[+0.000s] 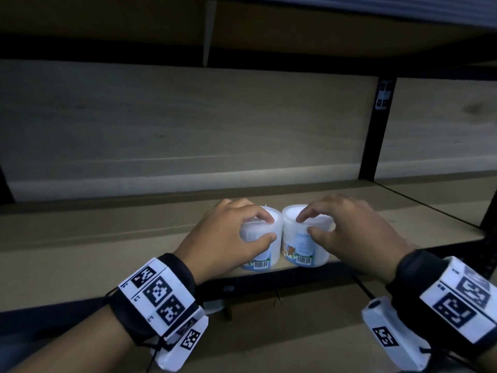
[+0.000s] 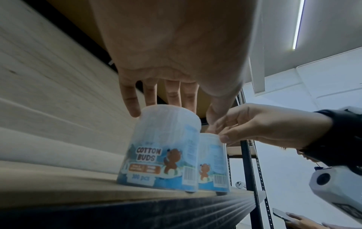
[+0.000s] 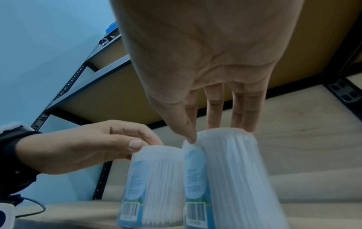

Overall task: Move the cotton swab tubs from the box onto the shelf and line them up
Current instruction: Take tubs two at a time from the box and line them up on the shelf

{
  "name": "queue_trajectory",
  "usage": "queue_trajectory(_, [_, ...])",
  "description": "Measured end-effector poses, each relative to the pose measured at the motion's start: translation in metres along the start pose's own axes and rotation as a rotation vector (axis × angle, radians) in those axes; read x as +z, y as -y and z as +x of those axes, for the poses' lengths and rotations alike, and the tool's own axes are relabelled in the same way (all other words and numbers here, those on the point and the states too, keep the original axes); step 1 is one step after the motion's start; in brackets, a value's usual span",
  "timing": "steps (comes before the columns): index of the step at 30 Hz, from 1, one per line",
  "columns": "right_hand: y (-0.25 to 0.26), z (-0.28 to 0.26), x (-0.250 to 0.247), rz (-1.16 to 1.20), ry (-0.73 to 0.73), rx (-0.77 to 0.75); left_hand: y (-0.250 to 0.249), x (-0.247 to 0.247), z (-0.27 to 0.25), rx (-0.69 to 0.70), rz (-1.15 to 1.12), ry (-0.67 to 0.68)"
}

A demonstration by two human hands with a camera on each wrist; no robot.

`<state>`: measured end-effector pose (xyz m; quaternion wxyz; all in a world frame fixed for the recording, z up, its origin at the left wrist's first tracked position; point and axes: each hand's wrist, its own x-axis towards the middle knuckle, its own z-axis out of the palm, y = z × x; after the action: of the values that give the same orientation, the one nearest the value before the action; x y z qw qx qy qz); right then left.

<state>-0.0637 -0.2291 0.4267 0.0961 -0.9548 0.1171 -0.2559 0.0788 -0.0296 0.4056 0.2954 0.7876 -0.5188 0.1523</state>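
left tub (image 2: pixel 162 153) label "cotton buds", "300 pcs"

Left tub (image 1: pixel 262 249): translucent smooth plastic, glossy printed paper-like label.
Right tub (image 1: pixel 305 244): same clear plastic, white swab sticks showing through.
Shelf board (image 1: pixel 107 238): matt pale wood-grain.
Shelf frame (image 1: pixel 376 130): black matt metal.
Wrist bands (image 1: pixel 172 278): black cloth.

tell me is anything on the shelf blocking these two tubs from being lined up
Nothing visible does. Both tubs already stand side by side near the shelf front edge, the left hand gripping the left tub and the right hand the right tub.
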Motion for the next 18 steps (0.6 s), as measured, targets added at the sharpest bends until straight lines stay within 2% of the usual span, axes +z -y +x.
queue_trajectory(4, [0.001, 0.002, 0.001, -0.027, -0.017, -0.005, 0.001, 0.001, 0.006, -0.004, 0.021, -0.012])
queue_trajectory(8, [-0.001, 0.009, 0.001, -0.033, 0.000, 0.005, 0.008, -0.009, 0.018, -0.012, -0.017, 0.093])
queue_trajectory(18, [-0.014, 0.045, 0.010, -0.016, 0.077, 0.034, 0.028, -0.008, 0.058, -0.006, -0.031, 0.224])
